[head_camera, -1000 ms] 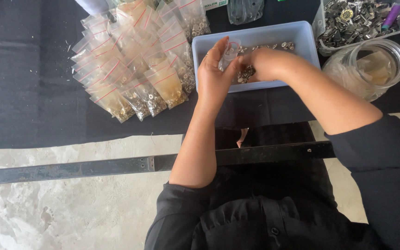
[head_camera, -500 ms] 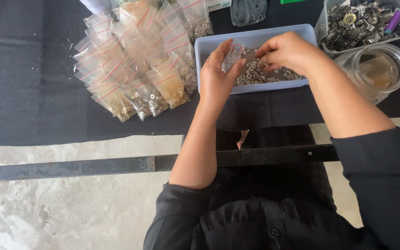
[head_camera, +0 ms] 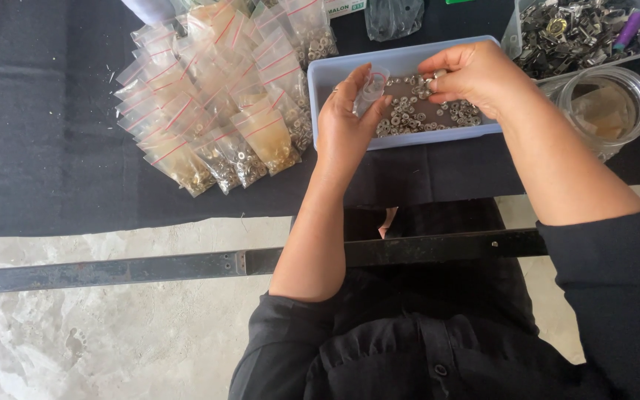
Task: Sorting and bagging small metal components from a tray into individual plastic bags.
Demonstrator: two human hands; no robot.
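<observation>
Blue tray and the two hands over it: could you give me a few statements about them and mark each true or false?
1. The left hand holds a small clear bag. True.
2. The blue tray holds small metal rings. True.
3. The right hand rests on the pile of filled bags. False: it is over the tray.
4. The pile lies right of the tray. False: it lies left.
</observation>
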